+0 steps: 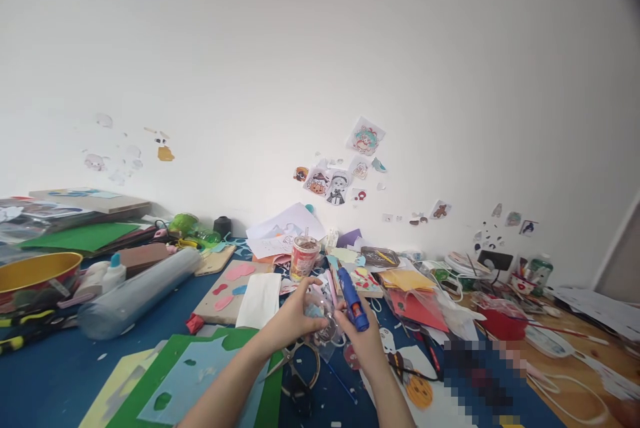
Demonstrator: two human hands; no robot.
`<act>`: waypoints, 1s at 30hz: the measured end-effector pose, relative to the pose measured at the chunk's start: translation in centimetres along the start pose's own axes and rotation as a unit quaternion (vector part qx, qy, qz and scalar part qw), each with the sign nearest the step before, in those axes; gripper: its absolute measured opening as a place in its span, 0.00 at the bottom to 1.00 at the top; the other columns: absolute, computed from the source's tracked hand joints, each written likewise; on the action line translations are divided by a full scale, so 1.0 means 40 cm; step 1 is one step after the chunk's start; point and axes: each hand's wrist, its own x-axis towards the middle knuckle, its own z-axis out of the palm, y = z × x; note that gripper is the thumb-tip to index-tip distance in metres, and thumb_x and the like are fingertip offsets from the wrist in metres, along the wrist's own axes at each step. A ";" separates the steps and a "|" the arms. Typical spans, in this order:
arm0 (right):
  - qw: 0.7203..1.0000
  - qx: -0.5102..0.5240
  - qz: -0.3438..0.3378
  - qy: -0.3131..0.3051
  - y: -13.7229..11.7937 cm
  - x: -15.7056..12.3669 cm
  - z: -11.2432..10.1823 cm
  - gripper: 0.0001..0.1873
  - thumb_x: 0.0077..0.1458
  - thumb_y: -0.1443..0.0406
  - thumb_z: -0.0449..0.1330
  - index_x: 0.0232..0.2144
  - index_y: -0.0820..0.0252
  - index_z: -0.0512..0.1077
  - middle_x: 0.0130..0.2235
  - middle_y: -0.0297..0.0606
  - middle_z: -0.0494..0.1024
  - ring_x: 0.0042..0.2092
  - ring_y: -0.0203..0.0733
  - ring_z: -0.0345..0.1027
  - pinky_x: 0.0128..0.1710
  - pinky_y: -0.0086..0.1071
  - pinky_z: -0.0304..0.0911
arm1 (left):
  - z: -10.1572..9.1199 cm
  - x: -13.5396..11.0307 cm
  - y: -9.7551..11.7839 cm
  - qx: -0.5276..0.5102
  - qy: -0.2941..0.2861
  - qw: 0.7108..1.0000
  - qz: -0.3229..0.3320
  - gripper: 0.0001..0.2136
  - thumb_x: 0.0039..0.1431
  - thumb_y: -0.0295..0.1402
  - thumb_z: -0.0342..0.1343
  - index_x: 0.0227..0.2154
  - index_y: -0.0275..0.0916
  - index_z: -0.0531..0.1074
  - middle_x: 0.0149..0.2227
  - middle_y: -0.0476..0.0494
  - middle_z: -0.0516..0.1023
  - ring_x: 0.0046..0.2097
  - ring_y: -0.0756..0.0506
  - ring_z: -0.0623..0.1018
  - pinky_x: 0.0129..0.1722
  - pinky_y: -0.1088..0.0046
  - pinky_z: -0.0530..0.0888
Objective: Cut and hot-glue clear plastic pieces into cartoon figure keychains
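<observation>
My left hand (303, 313) is closed, its fingers curved round a crinkled piece of clear plastic (327, 328). Beside it, my right hand (364, 331) is closed on a blue tool that looks like a hot glue gun (354, 301), tilted with its far end pointing away from me; part of its shape is hidden. The right fingertips come close to the plastic too. Below the hands lie scissors (303, 361) with open handles and a thin blue pen or brush (343, 383). Just beyond them stands a red printed cup (304, 258) with a straw.
At left are green and light blue sheets (180, 381), a clear plastic roll (140, 295), a white glue bottle (115, 273) and a yellow-rimmed bowl (40, 275). Red and orange papers (415, 301) lie at right, near a red container (500, 318). The wall (250, 81) carries several stickers.
</observation>
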 end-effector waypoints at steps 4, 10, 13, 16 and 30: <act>0.991 0.063 0.045 0.108 0.020 0.005 0.010 0.14 0.39 0.57 0.66 0.27 0.60 0.71 0.26 0.34 0.76 0.24 0.36 0.66 0.24 0.29 0.62 | 0.024 0.021 -0.019 -0.140 0.100 0.985 -0.012 0.31 0.38 0.40 0.66 0.43 0.41 0.56 0.29 0.52 0.73 0.22 0.53 0.71 0.19 0.79 0.67; 0.980 0.083 0.075 0.165 0.038 0.008 0.020 0.15 0.38 0.57 0.67 0.27 0.60 0.72 0.25 0.33 0.75 0.22 0.36 0.64 0.22 0.29 0.61 | 0.090 0.029 -0.046 -0.245 0.120 0.961 -0.039 0.25 0.40 0.49 0.62 0.37 0.39 0.62 0.31 0.47 0.74 0.32 0.46 0.76 0.29 0.71 0.73; 0.985 0.068 0.069 0.144 0.021 0.005 0.018 0.15 0.38 0.56 0.66 0.26 0.60 0.73 0.27 0.35 0.76 0.28 0.40 0.69 0.27 0.31 0.63 | 0.078 0.027 -0.046 -0.178 0.122 0.976 -0.021 0.26 0.42 0.50 0.60 0.39 0.40 0.61 0.26 0.52 0.70 0.29 0.47 0.73 0.26 0.71 0.74; 0.989 0.057 0.028 0.132 -0.004 0.001 0.013 0.13 0.43 0.56 0.64 0.29 0.59 0.73 0.33 0.38 0.78 0.35 0.43 0.71 0.33 0.32 0.64 | 0.049 0.027 -0.043 -0.077 0.103 0.992 0.003 0.25 0.44 0.50 0.58 0.40 0.39 0.61 0.20 0.58 0.60 0.23 0.51 0.68 0.21 0.73 0.72; 0.995 0.034 -0.061 0.071 -0.007 -0.010 -0.010 0.13 0.50 0.54 0.58 0.28 0.58 0.74 0.33 0.39 0.78 0.37 0.45 0.70 0.41 0.38 0.65 | 0.033 0.016 -0.041 0.133 0.187 0.971 0.060 0.12 0.52 0.39 0.53 0.38 0.41 0.69 0.35 0.44 0.77 0.39 0.41 0.75 0.38 0.69 0.68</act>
